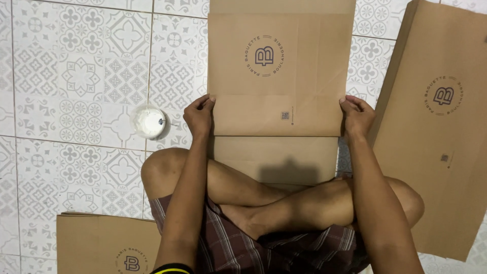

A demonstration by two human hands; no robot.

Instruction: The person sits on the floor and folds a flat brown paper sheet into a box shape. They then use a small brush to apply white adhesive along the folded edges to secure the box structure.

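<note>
A flat brown paper bag (276, 66) with a round printed logo lies on the tiled floor in front of my crossed legs. My left hand (199, 115) grips its left edge near the lower fold. My right hand (357, 115) grips the right edge at the same height. The bag's bottom part (276, 155) is folded toward me, partly under my shadow.
A stack of the same brown bags (436, 132) lies at the right. More brown bags (104, 243) lie at the lower left. A small round white object (149, 122) sits on the patterned floor tiles (76, 76) left of my left hand.
</note>
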